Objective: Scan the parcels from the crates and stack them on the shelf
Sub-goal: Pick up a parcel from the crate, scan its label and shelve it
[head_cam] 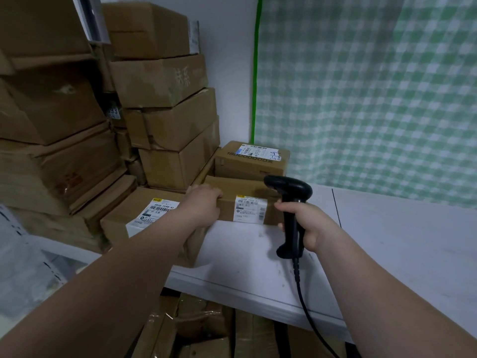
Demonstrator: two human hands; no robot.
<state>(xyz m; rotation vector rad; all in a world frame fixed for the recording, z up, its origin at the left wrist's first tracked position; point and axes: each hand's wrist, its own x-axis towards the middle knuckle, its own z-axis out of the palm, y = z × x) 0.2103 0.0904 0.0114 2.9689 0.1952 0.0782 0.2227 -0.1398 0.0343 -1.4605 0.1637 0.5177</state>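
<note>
A small brown parcel [244,192] with a white label on its near face stands on the white shelf [387,244]. My left hand [204,202] grips the parcel's left top corner. My right hand [307,226] holds a black barcode scanner [290,202] upright just right of the parcel, its head over the parcel's right end. Another labelled parcel [144,215] lies to the left under my left forearm. Behind stands a parcel [251,158] with a label and handwriting on top.
Tall stacks of brown cartons [165,99] fill the shelf's back left. A green checked curtain [374,94] hangs behind on the right. More cartons [201,321] lie below the shelf edge. The scanner's black cable [309,316] runs down past the shelf front.
</note>
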